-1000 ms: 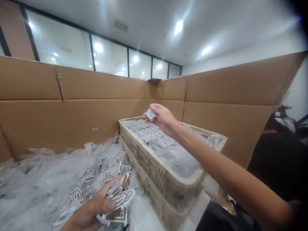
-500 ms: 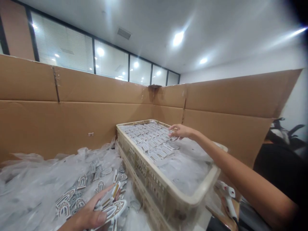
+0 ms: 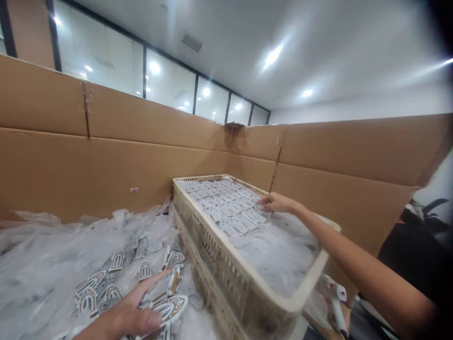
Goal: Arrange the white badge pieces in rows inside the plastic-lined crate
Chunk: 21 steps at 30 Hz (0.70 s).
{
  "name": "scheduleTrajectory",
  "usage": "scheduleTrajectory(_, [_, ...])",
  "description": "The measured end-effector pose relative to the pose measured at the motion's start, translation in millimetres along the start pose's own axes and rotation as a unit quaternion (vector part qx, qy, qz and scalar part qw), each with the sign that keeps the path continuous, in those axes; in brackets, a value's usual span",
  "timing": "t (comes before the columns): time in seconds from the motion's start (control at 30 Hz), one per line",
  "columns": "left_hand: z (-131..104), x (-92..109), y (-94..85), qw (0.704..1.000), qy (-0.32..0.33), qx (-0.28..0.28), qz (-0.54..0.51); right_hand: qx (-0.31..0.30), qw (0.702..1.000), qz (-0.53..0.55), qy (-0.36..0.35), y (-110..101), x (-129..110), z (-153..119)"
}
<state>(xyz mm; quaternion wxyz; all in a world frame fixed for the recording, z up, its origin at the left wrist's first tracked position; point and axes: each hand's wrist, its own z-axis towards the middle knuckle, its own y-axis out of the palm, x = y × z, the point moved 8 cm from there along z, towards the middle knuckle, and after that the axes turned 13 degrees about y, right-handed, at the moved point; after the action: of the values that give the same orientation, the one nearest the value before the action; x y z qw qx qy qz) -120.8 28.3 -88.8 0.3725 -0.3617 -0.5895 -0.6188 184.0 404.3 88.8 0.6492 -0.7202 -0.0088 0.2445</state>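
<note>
beside cardboard walls (image 3: 106, 174), rows of flat pieces (image 3: 230, 208) in the crate (image 3: 292, 304) are best nudged lightly by the right hand (image 3: 281, 202), its fingers curled, grip unclear; ornate pieces (image 3: 176, 307) are pinched by the left hand (image 3: 132, 314).

Loose pieces lie on plastic bags (image 3: 38, 264) left of the upper crate (image 3: 247, 278), which holds rows of pieces (image 3: 226, 203) behind plastic film (image 3: 276, 255).
</note>
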Motion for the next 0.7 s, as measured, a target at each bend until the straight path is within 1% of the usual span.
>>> scheduleTrajectory(0.1, [0,1,-2.0,1.0,0.003,0.0,0.028,0.029,0.999,-0.026,0.0,-3,0,-1])
scheduleTrajectory(0.23, [1,-2,-2.8,1.0,0.004,0.001,0.026,0.059,0.997,-0.056,0.004,-8,-2,-7])
scheduleTrajectory(0.4, [6,-5,-6.4,0.999,-0.001,0.026,0.025,0.05,0.996,-0.067,0.009,-4,-9,-17])
scheduleTrajectory(0.47, [6,-4,-5.1,0.999,-0.012,0.025,0.032,0.046,0.997,-0.067,0.014,-2,-12,-20])
scheduleTrajectory(0.53, [6,0,-4.7,0.998,-0.016,0.036,0.048,0.047,0.996,-0.072,0.021,-3,-16,-23])
scheduleTrajectory(0.57, [5,3,-5.7,0.997,-0.011,0.053,0.063,0.054,0.995,-0.075,0.022,-4,-21,-25])
scheduleTrajectory(0.63, [4,13,-7.5,0.99,0.014,0.095,0.104,0.102,0.993,-0.064,0.0,-12,-42,-37])
scheduleTrajectory(0.7, [2,22,-3.9,0.981,0.04,0.124,0.142,0.162,0.985,-0.013,-0.063,-19,-79,-62])
